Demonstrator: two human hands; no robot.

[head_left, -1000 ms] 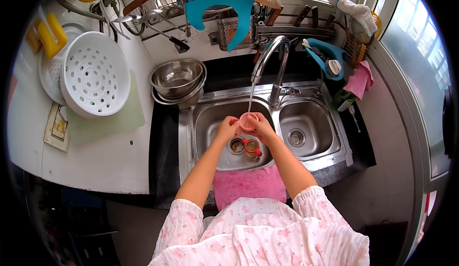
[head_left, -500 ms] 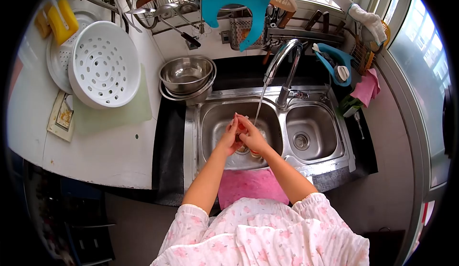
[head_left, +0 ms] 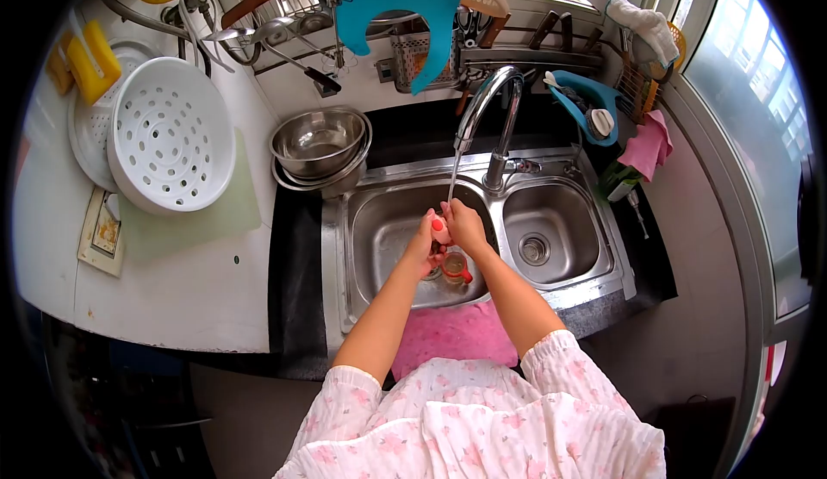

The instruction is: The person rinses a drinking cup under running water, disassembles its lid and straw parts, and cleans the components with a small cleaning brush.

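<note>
A small pink and red item [head_left: 440,228], perhaps a cup or lid, is between my two hands over the large left sink basin [head_left: 379,225]. My left hand [head_left: 424,244] is wrapped round its left side. From the right, my right hand [head_left: 466,226] closes on it under the stream from the faucet [head_left: 482,100]. Just below my hands, a clear cup with a red handle [head_left: 455,265] stands in the basin near the drain, which is partly hidden.
Stacked metal bowls [head_left: 320,143] sit left of the sink. A white colander [head_left: 172,134] is at the far left. The smaller basin [head_left: 551,229] lies to the right. A pink cloth [head_left: 455,337] hangs at the sink's front edge; a blue basket [head_left: 586,104] is behind.
The pink item was turned open side up, then was covered by both hands; now its red spot shows between them. The view swung sideways and back.
</note>
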